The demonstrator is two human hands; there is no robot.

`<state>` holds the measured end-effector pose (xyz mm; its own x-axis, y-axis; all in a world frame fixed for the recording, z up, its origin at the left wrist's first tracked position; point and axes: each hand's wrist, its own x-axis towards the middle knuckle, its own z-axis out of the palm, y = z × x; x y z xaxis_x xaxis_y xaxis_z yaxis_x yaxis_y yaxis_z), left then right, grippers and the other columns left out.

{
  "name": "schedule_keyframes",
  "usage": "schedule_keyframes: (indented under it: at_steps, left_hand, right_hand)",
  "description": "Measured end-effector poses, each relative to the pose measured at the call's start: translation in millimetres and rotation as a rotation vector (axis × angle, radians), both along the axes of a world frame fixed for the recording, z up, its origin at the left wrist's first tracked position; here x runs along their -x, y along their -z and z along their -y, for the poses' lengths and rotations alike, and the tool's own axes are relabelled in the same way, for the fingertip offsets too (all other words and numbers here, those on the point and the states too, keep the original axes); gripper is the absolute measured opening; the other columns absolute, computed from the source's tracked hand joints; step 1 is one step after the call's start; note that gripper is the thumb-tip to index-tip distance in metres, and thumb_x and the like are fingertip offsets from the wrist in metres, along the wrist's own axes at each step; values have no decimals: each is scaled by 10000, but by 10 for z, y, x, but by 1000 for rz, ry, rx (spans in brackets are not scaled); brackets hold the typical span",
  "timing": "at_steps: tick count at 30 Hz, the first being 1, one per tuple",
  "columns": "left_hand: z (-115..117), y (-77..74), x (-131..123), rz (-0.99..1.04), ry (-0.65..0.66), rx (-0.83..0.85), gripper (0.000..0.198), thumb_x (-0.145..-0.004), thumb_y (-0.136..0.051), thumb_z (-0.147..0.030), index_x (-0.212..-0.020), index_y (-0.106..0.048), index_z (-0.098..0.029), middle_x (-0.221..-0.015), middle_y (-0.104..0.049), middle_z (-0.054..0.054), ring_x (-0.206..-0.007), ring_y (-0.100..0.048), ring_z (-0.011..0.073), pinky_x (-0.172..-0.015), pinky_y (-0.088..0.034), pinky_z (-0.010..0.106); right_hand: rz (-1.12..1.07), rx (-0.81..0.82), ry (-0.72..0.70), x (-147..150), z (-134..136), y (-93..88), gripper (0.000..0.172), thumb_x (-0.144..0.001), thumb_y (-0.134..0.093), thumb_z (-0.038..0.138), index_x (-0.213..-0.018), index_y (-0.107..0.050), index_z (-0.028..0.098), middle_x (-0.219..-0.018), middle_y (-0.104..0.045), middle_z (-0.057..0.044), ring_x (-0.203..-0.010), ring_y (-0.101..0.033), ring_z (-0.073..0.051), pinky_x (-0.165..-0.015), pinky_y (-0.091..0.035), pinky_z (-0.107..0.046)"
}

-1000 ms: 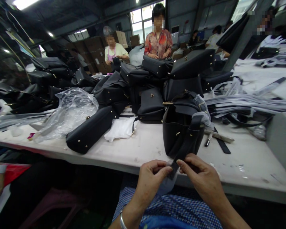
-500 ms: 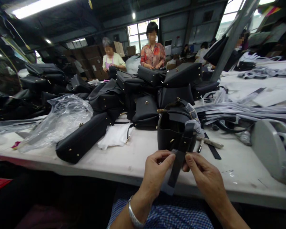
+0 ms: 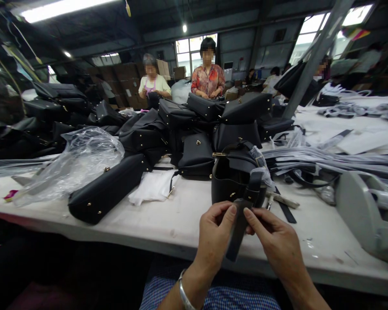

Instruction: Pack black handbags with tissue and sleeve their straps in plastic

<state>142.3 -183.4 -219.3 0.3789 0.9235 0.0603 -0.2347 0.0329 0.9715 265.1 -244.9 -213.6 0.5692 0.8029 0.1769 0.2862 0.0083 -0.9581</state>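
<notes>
A black strap [image 3: 235, 243] hangs down toward the table's front edge, with thin clear film about it. My left hand [image 3: 213, 237] pinches it along its left side, thumb on top. From the right, my right hand [image 3: 278, 241] is closed on the same strap, thumb pressed near its edge; the fingertips beneath are partly hidden. Just beyond my hands a black handbag [image 3: 220, 185] stands upright with its mouth open, and the strap runs up to its right side. Crumpled clear wrap [image 3: 261, 165] covers part of the bag's handle.
Black handbags [image 3: 194, 155] are piled behind, one lying on its side [image 3: 106, 189] at left near clear plastic sheeting [image 3: 80, 159]. A hammer [image 3: 284, 200], a grey tape dispenser [image 3: 358, 215] and bundled strips [image 3: 326, 159] lie right. Two people [image 3: 208, 79] work across the table.
The film that spread out left of the strap now lies close around it. My right thumb has shifted left onto the strap. The view has moved slightly.
</notes>
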Motion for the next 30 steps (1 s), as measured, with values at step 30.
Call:
schedule_keyframes:
  at_steps: [30]
  left_hand:
    - [52, 285, 570, -384, -84, -1286, 301, -946, -539, -82, -1235, -625, -86, -925, -728, 111, -741, -682, 159, -647, -576, 243]
  right_hand:
    - [34, 107, -194, 115, -17, -83, 473, -858, -658, 585, -594, -658, 193, -565, -649, -9, -580, -609, -151, -636, -481, -241]
